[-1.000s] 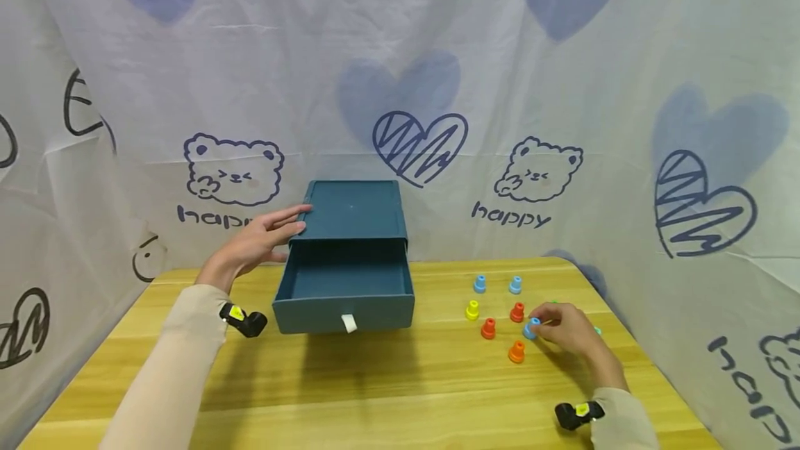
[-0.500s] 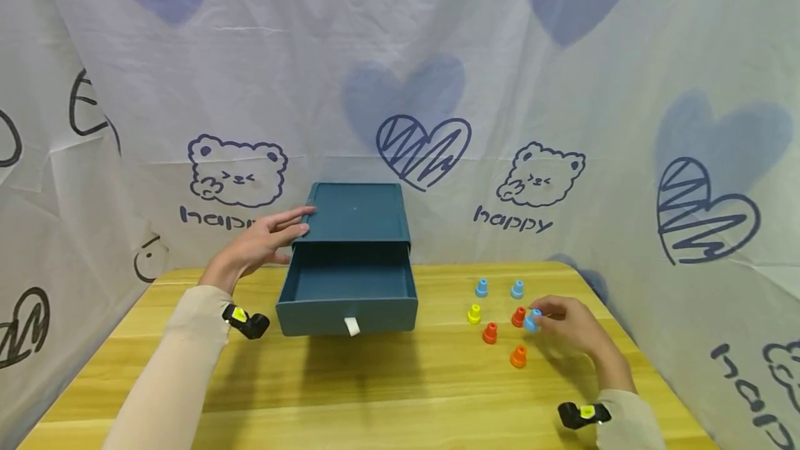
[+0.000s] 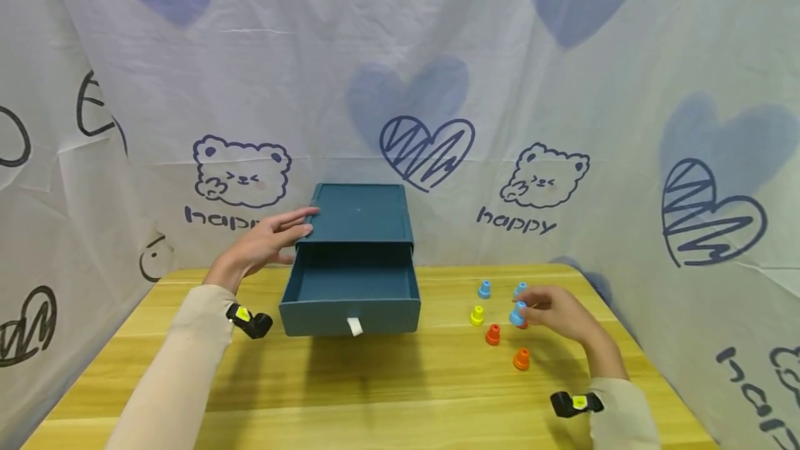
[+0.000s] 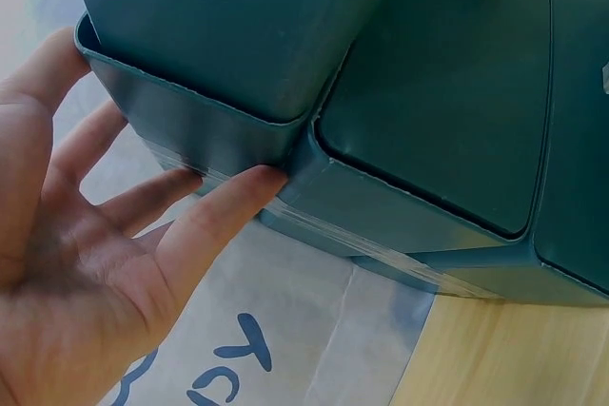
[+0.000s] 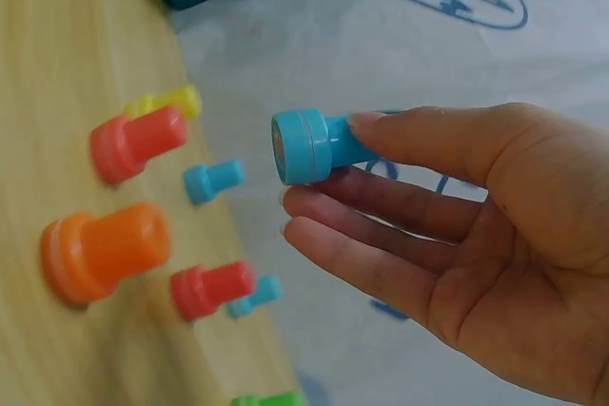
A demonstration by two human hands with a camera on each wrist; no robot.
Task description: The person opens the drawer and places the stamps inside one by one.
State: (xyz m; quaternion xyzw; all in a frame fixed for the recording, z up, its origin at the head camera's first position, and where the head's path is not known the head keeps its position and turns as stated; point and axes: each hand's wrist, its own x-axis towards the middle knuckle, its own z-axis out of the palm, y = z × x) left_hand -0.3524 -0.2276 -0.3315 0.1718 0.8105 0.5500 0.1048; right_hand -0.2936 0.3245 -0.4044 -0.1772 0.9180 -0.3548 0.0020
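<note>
My right hand (image 3: pixel 556 311) pinches a light-blue stamp (image 5: pixel 304 146) by its narrow handle, between thumb and fingers. In the right wrist view its wide round base points left, off the table. The head view puts this stamp over a red stamp (image 5: pixel 205 290), which it mostly covers. My left hand (image 3: pixel 259 242) rests with extended fingers on the left side of a dark teal drawer unit (image 3: pixel 359 212). Its upper drawer (image 3: pixel 350 317) is pulled out toward me and looks empty inside, with a white pull tab (image 3: pixel 355 326) on the front.
Around the right hand stand an orange stamp (image 3: pixel 521 358), another red stamp (image 3: pixel 493 334), a yellow stamp (image 3: pixel 478 316) and two more blue stamps (image 3: pixel 484 289). A green stamp (image 5: pixel 271 399) shows at the right wrist view's lower edge. Printed cloth (image 3: pixel 350 33) hangs behind the wooden table (image 3: pixel 387 401).
My right hand has lifted the blue stamp from the table and carried it slightly left and up in the head view. My left hand keeps its place on the drawer unit.
</note>
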